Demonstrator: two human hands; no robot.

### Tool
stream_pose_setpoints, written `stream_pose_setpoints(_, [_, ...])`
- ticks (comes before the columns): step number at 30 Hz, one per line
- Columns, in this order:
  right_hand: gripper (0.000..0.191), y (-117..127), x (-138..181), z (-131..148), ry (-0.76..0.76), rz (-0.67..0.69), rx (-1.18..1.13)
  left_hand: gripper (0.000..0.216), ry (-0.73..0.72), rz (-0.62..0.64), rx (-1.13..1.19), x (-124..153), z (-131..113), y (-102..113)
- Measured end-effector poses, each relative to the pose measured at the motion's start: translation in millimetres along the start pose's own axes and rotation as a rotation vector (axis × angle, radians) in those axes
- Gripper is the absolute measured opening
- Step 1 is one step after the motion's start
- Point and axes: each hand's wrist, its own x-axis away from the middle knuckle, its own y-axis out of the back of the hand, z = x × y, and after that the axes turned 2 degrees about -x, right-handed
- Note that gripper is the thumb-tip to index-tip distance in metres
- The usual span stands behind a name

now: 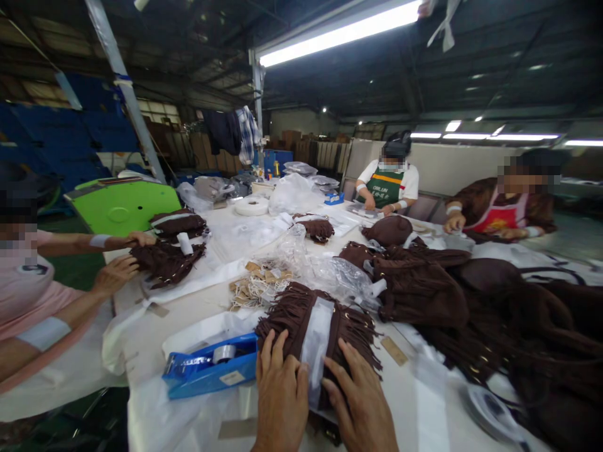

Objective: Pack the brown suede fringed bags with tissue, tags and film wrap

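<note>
Both of my hands lie on a brown fringed bag (292,314) on the white-covered table (155,339) in front of me. A white paper band (316,342) runs down the bag's middle. My left hand (281,394) rests flat on the bag's near left part, fingers stretched out. My right hand (360,402) presses flat on the near right part, its fingers spread beside the band. Neither hand holds anything.
A blue tape dispenser (211,371) sits just left of my left hand. Paper tags (257,282) and clear plastic bags (330,270) lie beyond. A heap of brown bags (494,314) fills the right. Three other people work at the table's left and far sides.
</note>
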Motion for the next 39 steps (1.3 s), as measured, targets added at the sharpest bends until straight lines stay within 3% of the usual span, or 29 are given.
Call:
stream_pose_setpoints(10, [0.031, 12, -5, 12, -0.120, 0.102, -0.052, 0.014, 0.040, -0.044, 0.054, 6, -2, -1])
stream_pose_setpoints(19, [0.031, 17, -5, 16, -0.174, 0.109, -0.111, 0.027, -0.018, 0.030, 0.034, 3, 3, -2])
stream_pose_setpoints(28, [0.031, 17, -5, 16, -0.191, 0.115, -0.139, 0.032, 0.033, -0.076, 0.066, 5, 2, -6])
stream_pose_setpoints(39, [0.039, 18, -4, 8, -0.162, 0.116, -0.270, 0.029, -0.051, 0.023, -0.004, 2, 2, -2])
